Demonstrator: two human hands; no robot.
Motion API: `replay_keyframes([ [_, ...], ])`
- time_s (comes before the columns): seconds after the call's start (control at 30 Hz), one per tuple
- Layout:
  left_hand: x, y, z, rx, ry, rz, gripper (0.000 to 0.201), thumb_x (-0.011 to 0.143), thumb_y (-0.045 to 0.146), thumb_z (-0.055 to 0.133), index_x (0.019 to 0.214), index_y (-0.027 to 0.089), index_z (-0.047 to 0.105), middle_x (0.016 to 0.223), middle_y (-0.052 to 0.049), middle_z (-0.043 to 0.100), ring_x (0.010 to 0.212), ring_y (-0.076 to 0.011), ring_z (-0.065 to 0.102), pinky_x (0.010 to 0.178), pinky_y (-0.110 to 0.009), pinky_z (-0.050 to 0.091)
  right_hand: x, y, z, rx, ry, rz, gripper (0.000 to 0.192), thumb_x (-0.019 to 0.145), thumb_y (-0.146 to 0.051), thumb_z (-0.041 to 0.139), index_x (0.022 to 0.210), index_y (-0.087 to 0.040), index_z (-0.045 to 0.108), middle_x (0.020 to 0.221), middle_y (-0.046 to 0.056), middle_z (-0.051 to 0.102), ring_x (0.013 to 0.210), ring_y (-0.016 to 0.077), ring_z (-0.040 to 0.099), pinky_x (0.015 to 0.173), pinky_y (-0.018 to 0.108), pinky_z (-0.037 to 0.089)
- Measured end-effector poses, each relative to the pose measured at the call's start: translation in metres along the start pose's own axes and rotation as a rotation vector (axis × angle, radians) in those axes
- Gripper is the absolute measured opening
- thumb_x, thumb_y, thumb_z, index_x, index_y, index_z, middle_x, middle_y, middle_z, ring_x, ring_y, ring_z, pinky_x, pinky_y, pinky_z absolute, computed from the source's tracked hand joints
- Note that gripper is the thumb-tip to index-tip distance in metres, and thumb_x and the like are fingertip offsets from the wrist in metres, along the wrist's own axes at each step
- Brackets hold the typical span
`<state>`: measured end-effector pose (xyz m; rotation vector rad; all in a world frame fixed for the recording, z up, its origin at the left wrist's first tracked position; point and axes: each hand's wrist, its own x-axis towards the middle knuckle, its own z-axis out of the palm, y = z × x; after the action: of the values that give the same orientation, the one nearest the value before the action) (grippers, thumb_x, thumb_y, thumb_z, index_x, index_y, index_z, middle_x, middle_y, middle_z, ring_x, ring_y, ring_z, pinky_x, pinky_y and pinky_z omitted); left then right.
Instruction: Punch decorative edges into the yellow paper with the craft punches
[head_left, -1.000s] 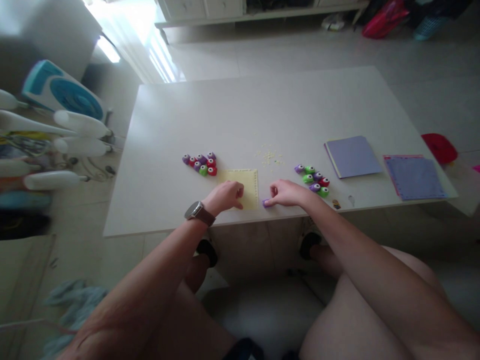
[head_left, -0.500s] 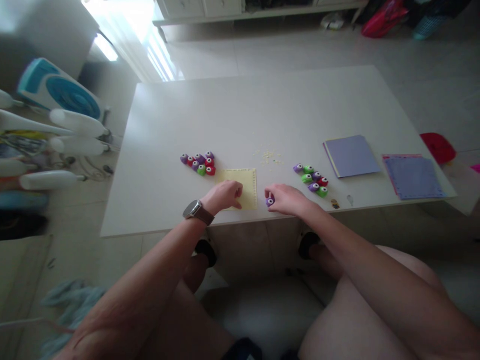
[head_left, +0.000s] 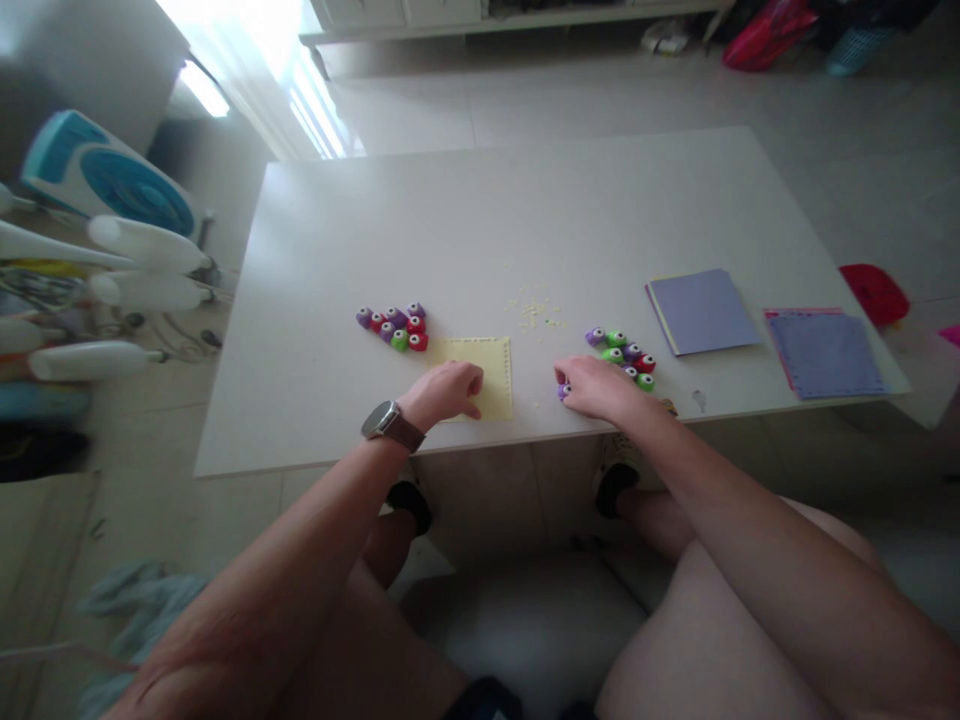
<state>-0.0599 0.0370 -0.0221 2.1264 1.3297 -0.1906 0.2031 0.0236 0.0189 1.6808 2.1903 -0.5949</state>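
I have the right grip pinching a purple eyed piece between the yellow sheet and the coloured cluster. I judge it best to keep the pinch firm and the piece clear of the cluster. I cannot tell whether the left grip, over the sheet, pinches or presses; the right fingers partly hide the piece

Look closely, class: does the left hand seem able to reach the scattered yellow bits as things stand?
Probably yes: the left hand is nearby, and only the flat yellow sheet and tabletop show between it and the yellow bits.
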Motion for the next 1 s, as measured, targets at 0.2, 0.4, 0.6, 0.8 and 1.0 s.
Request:
replay_keyframes([
  [0.2, 0.0, 0.001, 0.001, 0.01, 0.003, 0.005, 0.028, 0.065, 0.032, 0.085, 0.08, 0.02, 0.064, 0.076, 0.001, 0.064, 0.069, -0.0158, 0.053, 0.059, -0.028, 0.03, 0.002, -0.001, -0.002, 0.073, 0.042, -0.196, 0.025, 0.08, -0.01, 0.061, 0.099, -0.018, 0.075, 0.107, 0.011, 0.07, 0.104, 0.0245, 0.062, 0.087, 0.029, 0.045],
  [0.4, -0.001, 0.0, 0.001, 0.002, 0.012, 0.011, 0.029, 0.065, 0.032, 0.085, 0.079, 0.021, 0.062, 0.074, 0.001, 0.062, 0.067, -0.0153, 0.052, 0.059, -0.028, 0.03, 0.003, -0.009, 0.0, 0.145, -0.094, -0.279, 0.029, 0.08, -0.008, 0.062, 0.098, -0.022, 0.08, 0.106, 0.01, 0.068, 0.113, 0.026, 0.058, 0.096, 0.029, 0.045],
  [0.6, 0.0, -0.001, 0.002, -0.002, 0.018, 0.018, 0.029, 0.066, 0.033, 0.084, 0.079, 0.021, 0.061, 0.075, 0.001, 0.062, 0.068, -0.015, 0.052, 0.059, -0.028, 0.03, 0.002, -0.014, 0.004, 0.146, -0.131, -0.253, 0.029, 0.079, -0.006, 0.062, 0.094, -0.024, 0.08, 0.107, 0.011, 0.07, 0.116, 0.0281, 0.057, 0.098, 0.033, 0.045],
  [0.8, -0.001, 0.001, 0.0, 0.011, 0.008, 0.008, 0.029, 0.066, 0.034, 0.084, 0.08, 0.021, 0.063, 0.076, 0.0, 0.064, 0.069, -0.016, 0.054, 0.059, -0.029, 0.031, 0.008, -0.011, 0.007, 0.156, 0.049, -0.147, 0.046, 0.083, -0.015, 0.061, 0.128, -0.021, 0.068, 0.123, 0.013, 0.064, 0.119, 0.029, 0.055, 0.102, 0.036, 0.043],
  [1.0, -0.001, 0.001, 0.0, 0.013, 0.006, 0.01, 0.028, 0.066, 0.033, 0.084, 0.082, 0.021, 0.064, 0.078, -0.001, 0.065, 0.071, -0.0171, 0.056, 0.06, -0.029, 0.032, 0.007, -0.008, 0.005, 0.179, 0.088, -0.117, 0.048, 0.083, -0.022, 0.062, 0.131, -0.017, 0.063, 0.124, 0.013, 0.065, 0.116, 0.0279, 0.056, 0.101, 0.035, 0.043],
])
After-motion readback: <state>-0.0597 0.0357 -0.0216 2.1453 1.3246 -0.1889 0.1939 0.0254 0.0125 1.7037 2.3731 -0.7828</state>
